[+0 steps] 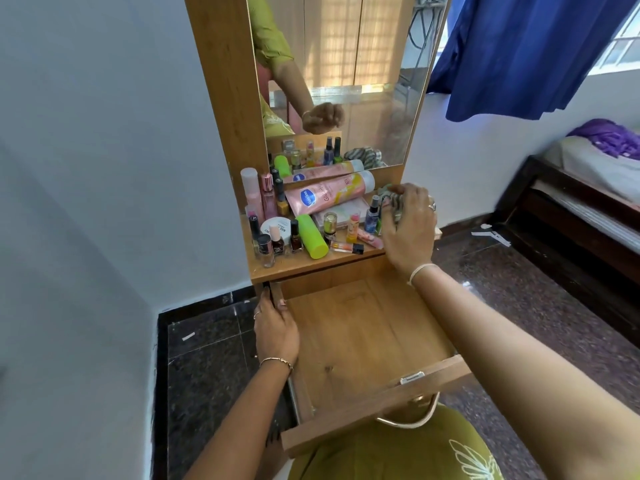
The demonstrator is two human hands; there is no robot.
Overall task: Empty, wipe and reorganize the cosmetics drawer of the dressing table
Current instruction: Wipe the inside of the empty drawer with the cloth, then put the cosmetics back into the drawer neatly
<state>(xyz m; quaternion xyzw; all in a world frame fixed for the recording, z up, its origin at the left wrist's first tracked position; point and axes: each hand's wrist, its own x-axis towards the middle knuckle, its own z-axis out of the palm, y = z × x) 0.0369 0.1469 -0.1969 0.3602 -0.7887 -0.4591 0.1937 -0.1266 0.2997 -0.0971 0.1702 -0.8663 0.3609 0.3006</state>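
I see the drawer (360, 344) pulled out, bare, directly below the shelf (311, 268). My right hand (408, 223) clutches the cloth (393, 206) up there; left hand (275, 327) grips the drawer's left wall.

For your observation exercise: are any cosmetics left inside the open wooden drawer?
No: the open wooden drawer shows only its bare floor, with the cosmetics on the shelf above.
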